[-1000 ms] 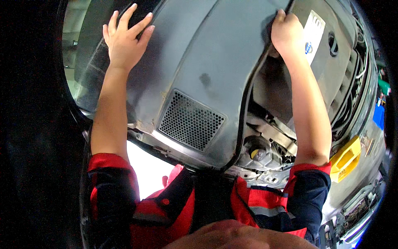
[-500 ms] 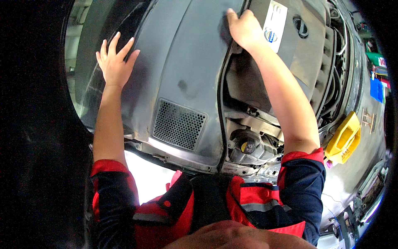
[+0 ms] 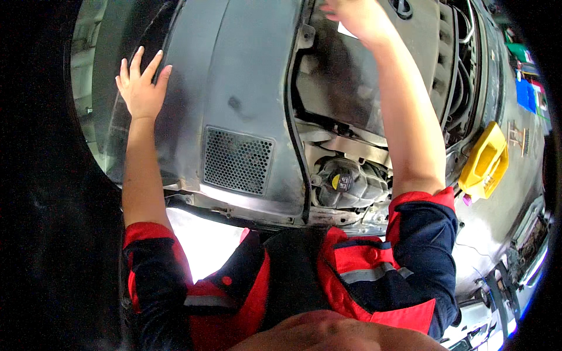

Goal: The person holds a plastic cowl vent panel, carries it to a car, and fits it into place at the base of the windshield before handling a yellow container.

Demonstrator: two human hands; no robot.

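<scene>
My left hand (image 3: 141, 92) rests with fingers spread at the lower edge of the windshield (image 3: 126, 35), beside the grey plastic cowl panel (image 3: 240, 64). It holds nothing. At the top edge of the view, my right hand (image 3: 358, 19) is over the dark engine cover (image 3: 345, 82), just right of the cowl panel's rubber-edged rim (image 3: 291, 99). Its fingers point left, blurred and partly cut off; whether they grip anything is not visible. Under that hand, a corner of a white label (image 3: 346, 30) shows. The cowl panel has a honeycomb grille (image 3: 238, 159) near me.
A black-capped fluid reservoir (image 3: 345, 182) with a yellow mark sits in the engine bay near my body. Hoses (image 3: 462, 82) run along the bay's right side. On the floor at right stand a yellow jug (image 3: 487, 161) and a blue box (image 3: 525, 95).
My right hand has moved off the cowl panel's edge, up and to the right over the engine cover. My left hand stays spread at the windshield. The whole view has shifted slightly.
</scene>
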